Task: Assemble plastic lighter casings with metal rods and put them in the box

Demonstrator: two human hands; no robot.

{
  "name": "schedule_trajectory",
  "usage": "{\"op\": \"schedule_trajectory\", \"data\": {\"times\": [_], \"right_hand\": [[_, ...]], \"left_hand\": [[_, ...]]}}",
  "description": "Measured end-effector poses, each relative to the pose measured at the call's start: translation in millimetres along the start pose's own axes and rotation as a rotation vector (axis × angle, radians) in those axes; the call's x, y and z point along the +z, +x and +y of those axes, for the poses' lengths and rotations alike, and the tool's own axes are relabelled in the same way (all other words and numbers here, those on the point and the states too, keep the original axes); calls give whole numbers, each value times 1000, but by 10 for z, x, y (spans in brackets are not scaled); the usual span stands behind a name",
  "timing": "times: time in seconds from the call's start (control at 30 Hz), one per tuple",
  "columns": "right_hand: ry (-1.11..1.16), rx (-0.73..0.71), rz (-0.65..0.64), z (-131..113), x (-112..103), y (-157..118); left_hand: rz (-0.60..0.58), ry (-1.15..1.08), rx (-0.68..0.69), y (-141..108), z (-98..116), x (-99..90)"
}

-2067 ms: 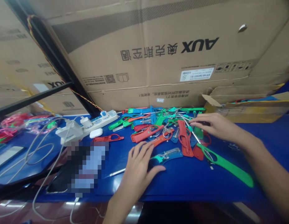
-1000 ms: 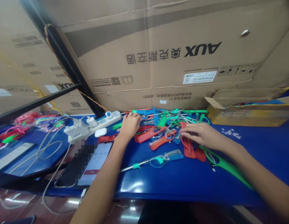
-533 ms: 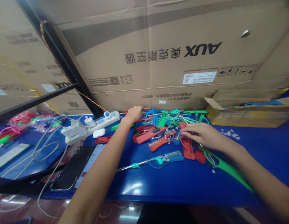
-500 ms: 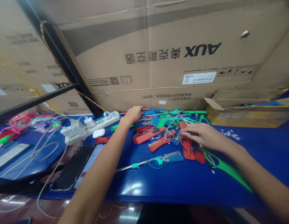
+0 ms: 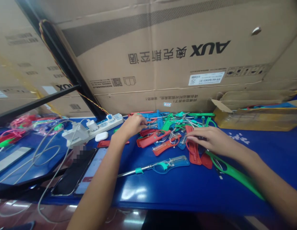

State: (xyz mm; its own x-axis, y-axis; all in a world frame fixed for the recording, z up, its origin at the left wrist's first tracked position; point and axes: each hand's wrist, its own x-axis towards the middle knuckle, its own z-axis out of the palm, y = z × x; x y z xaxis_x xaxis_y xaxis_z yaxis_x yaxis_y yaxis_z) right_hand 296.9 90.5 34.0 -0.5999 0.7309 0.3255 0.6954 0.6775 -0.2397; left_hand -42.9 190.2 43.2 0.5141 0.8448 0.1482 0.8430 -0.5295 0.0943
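Observation:
My left hand [image 5: 134,125] is at the left side of a pile of gas lighter parts, its fingers bent down. What its fingertips hold, if anything, is hidden. My right hand [image 5: 212,139] is closed around a small dark slim object [image 5: 201,138], mostly covered by the fingers. Directly beneath its fingertips is a red lighter casing [image 5: 193,153] with a loop. A green lighter casing [image 5: 237,175] lies partly under my right forearm. Nearer to me lies a transparent blue lighter [image 5: 173,164] with a metal tube. Red lighter casings [image 5: 152,139] with white wires lie between my hands.
A power strip [image 5: 102,126] with plugs and cables stands at left, near a white earphone case [image 5: 101,136] and two phones [image 5: 75,174]. An open carton [image 5: 256,119] sits at the back right, by white scraps [image 5: 239,138]. Large cardboard [image 5: 162,76] walls the back.
My left hand has drawn back from the far edge of the pile, slightly left and toward me. My right hand stays in nearly the same place with the dark object.

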Motion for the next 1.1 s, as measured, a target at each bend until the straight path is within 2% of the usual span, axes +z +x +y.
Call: {"op": "schedule_trajectory", "data": {"times": [0.13,0.27,0.43,0.53,0.7,0.77,0.9,1.0,1.1], "right_hand": [[33,-5,-5,-22,11,1],[33,1,-15,-41,21,7],[30,9,-32,-19,22,-2],[37,14,-18,-17,16,-13],[54,-18,-15,-113,17,-5],[57,-32,-11,-164,29,7],[48,-49,-43,-217,55,28],[36,-55,-61,-202,64,29],[26,-53,-63,-165,67,17]], "left_hand": [[-44,-8,-1,-4,69,104],[-28,-38,-7,-40,62,31],[75,-113,-1,-114,22,-179],[137,-226,-60,-180,-7,-276],[332,-394,-158,-242,-29,-408],[432,-405,-130,-236,-3,-431],[583,-455,12,-215,125,-423],[602,-562,19,-189,236,-380],[530,-684,-49,-143,297,-302]]}}
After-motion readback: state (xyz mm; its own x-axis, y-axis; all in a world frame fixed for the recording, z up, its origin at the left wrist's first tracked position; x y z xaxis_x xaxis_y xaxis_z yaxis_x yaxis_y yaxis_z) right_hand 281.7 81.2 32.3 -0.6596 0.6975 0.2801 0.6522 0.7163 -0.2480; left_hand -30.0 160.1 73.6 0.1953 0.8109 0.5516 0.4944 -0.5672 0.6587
